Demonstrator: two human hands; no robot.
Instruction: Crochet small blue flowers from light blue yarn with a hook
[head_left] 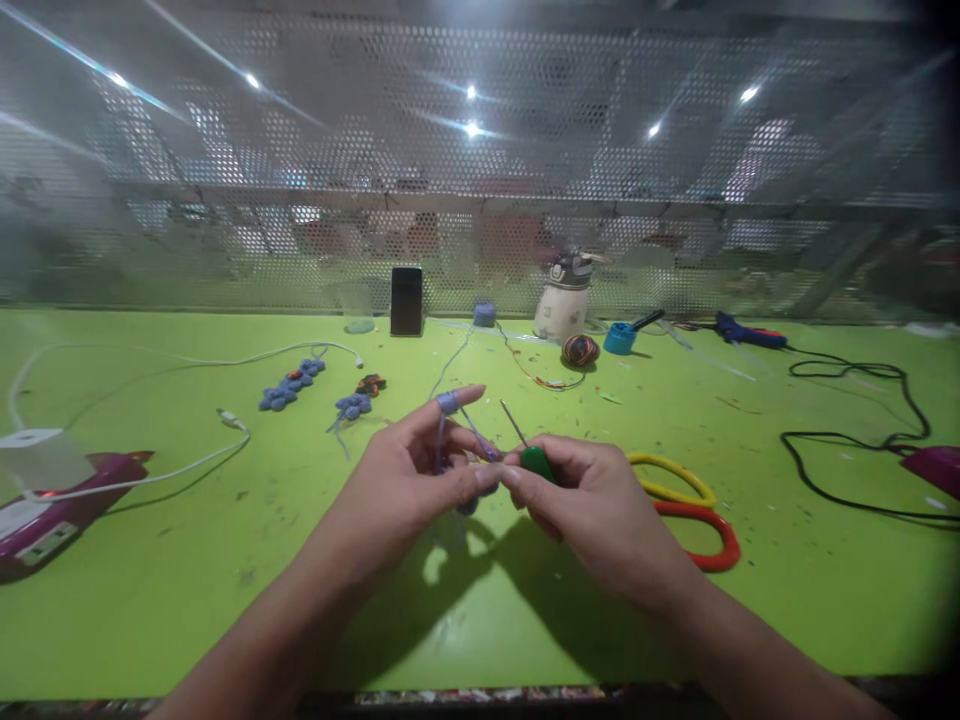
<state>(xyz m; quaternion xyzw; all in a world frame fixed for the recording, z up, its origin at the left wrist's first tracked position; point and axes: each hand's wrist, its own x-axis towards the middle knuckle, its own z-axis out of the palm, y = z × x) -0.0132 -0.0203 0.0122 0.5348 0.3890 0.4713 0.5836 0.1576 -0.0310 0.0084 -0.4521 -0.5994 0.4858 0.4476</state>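
Observation:
My left hand [420, 465] pinches a small purple crochet piece [470, 500], mostly hidden behind the fingers. Purple yarn [448, 402] wraps round its raised index finger and runs down to the work. In my right hand [577, 490] is a crochet hook with a green handle [536, 461], its metal tip pointing up and left. The fingertips of both hands meet at the crochet piece. From the left index finger the yarn leads back to a purple yarn ball [484, 314] at the table's far side.
Crocheted flowers [292, 385] lie left, with a smaller pair [360, 398] nearer. Scissors with red and yellow handles [712, 540] lie partly under my right forearm. A power strip [67, 510], phone [406, 300], multicoloured yarn ball [580, 350], jug [562, 300] and glue gun [750, 332] stand around.

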